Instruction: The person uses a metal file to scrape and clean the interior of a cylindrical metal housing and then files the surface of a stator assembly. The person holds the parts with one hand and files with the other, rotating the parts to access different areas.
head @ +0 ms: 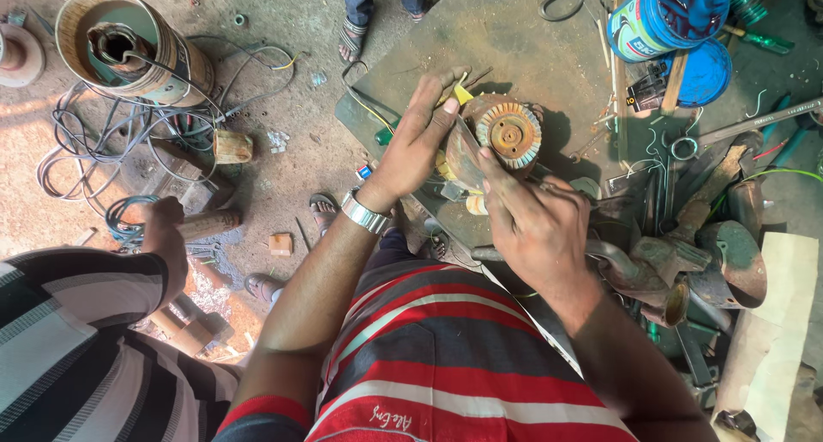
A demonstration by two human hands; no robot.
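Hands work on a round rusty metal motor part with copper slots on the dark metal worktop. Left hand holds its side. Right hand pinches a flat grey strip against it.

Both bare forearms reach forward from the striped shirt, converging over the near edge of the workbench. The left hand, a metal watch at its wrist, extends with fingers stretched and thumb pressed down at the fingertips. The right hand sits closer to the body, knuckles up, fingers curled and index finger pointing forward, just beside the left.
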